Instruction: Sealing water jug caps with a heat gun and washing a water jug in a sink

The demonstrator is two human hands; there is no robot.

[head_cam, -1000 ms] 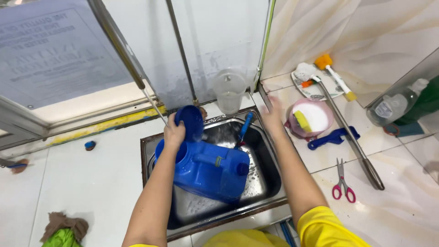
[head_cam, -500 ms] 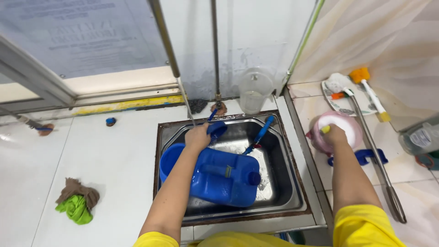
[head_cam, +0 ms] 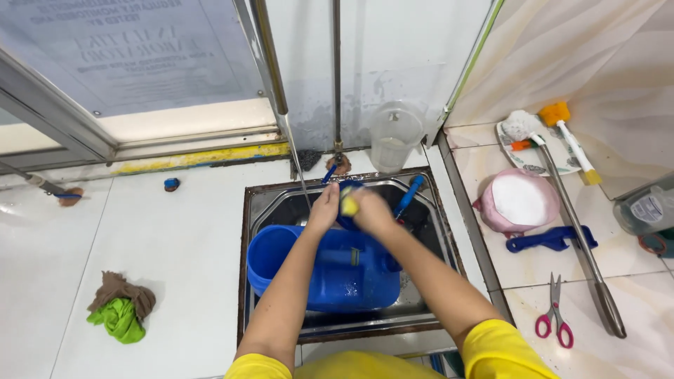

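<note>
A steel sink [head_cam: 456,260] holds a blue jerry can [head_cam: 351,277] lying on its side beside a blue bucket [head_cam: 265,261]. Both my hands meet above the can at the sink's back edge. My right hand [head_cam: 371,212] grips a yellow sponge [head_cam: 347,204] and presses it against a small dark blue cap [head_cam: 345,223]. My left hand [head_cam: 324,208] holds that cap from the other side. Most of the cap is hidden by my fingers.
A clear measuring jug [head_cam: 394,137] stands behind the sink, and a blue brush [head_cam: 410,194] leans inside it. On the right counter are a pink bowl [head_cam: 519,201], a blue scrubber [head_cam: 551,239], a long metal rod [head_cam: 580,231], pink-handled scissors [head_cam: 554,320] and a plate with brushes [head_cam: 523,133]. Green and brown rags [head_cam: 119,310] lie at the left.
My right hand took the yellow sponge from the pink bowl and brought it back to the sink, where it now meets the left hand on the blue cap.
</note>
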